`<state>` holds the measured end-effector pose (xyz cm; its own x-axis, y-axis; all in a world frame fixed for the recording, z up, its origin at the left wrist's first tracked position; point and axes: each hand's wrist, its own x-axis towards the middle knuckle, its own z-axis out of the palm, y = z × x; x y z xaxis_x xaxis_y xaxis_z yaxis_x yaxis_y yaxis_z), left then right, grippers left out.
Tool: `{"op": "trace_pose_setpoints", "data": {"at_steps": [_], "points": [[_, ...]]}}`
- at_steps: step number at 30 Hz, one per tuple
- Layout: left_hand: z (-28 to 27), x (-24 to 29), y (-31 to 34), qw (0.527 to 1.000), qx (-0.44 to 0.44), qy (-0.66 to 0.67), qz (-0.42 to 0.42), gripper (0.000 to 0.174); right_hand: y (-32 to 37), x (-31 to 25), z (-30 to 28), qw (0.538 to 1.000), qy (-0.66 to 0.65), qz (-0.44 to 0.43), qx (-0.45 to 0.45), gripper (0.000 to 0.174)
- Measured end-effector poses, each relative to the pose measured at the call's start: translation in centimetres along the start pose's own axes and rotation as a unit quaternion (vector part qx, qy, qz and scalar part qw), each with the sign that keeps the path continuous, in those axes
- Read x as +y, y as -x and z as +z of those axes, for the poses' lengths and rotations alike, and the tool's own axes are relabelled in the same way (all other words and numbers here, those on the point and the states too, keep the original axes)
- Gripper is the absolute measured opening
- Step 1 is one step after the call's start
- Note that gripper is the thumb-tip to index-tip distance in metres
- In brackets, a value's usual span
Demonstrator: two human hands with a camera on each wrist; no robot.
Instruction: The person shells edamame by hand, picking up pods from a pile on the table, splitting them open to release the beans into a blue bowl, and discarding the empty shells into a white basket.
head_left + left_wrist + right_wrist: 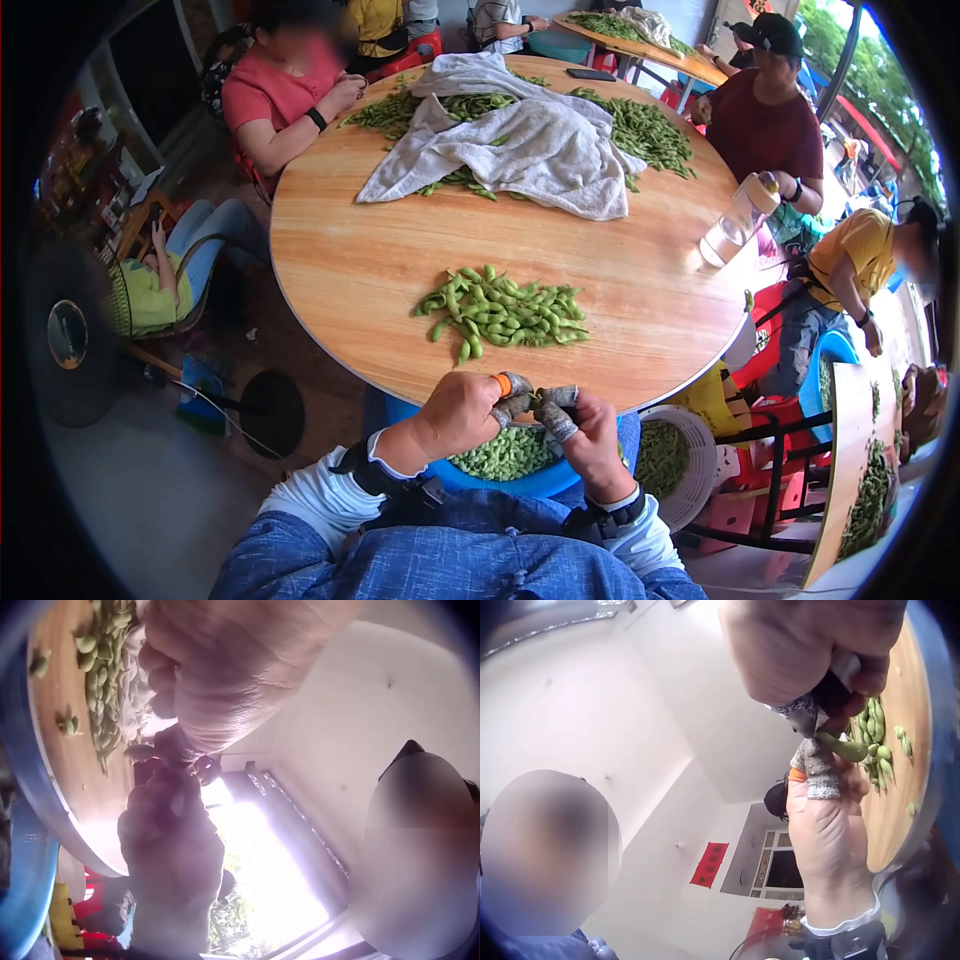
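Both hands meet over the table's near edge, their thumbs and some fingertips wrapped in grey tape. My left hand, with an orange band on one finger, pinches a green soybean pod. From the other side my right hand pinches the pod's end, fingertips against the left ones. Beyond the hands, a pile of soybean pods lies on the round wooden table. Below them a blue basin holds many shelled green beans.
A grey towel covers more pods at the table's far side. A clear bottle stands at the right. A white basket with pods sits beside the basin. Two people sit across the table; a fan stands left.
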<state>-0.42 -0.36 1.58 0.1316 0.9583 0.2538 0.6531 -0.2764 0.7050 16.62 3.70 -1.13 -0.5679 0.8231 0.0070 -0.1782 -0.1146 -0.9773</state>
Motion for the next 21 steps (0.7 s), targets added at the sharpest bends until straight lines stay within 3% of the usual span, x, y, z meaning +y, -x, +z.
{"op": "trace_pose_setpoints", "data": {"at_steps": [4, 7, 10, 13, 16, 19, 21], "points": [[1.1, -0.7, 0.2, 0.988, -0.015, 0.15, -0.037, 0.015, 0.0, -0.2, 0.4, 0.997, 0.072, -0.03, -0.004, 0.014], [1.7, -0.6, 0.4, 0.974, -0.017, 0.204, -0.1, 0.013, -0.1, -0.1, 0.3, 0.968, 0.234, -0.088, 0.001, 0.011], [2.3, -1.4, 0.6, 0.967, -0.023, 0.233, -0.099, 0.014, 0.0, -0.7, 0.4, 0.94, 0.316, -0.131, 0.005, 0.012], [2.8, -1.5, 0.4, 0.953, -0.01, 0.295, -0.074, 0.013, 0.1, 0.0, 0.4, 0.956, 0.262, -0.129, 0.038, 0.012], [1.8, -0.9, 0.3, 0.868, -0.087, 0.431, -0.231, 0.013, 0.1, 0.0, 0.4, 0.985, 0.151, -0.07, 0.049, 0.011], [1.6, -0.9, 0.5, 0.815, -0.091, 0.508, -0.264, 0.012, 0.0, -0.2, 0.5, 0.942, 0.294, -0.161, 0.033, 0.01], [2.0, -1.0, 0.7, 0.798, -0.066, 0.533, -0.275, 0.011, -0.2, -0.3, 1.0, 0.928, 0.315, -0.196, 0.035, 0.012]]}}
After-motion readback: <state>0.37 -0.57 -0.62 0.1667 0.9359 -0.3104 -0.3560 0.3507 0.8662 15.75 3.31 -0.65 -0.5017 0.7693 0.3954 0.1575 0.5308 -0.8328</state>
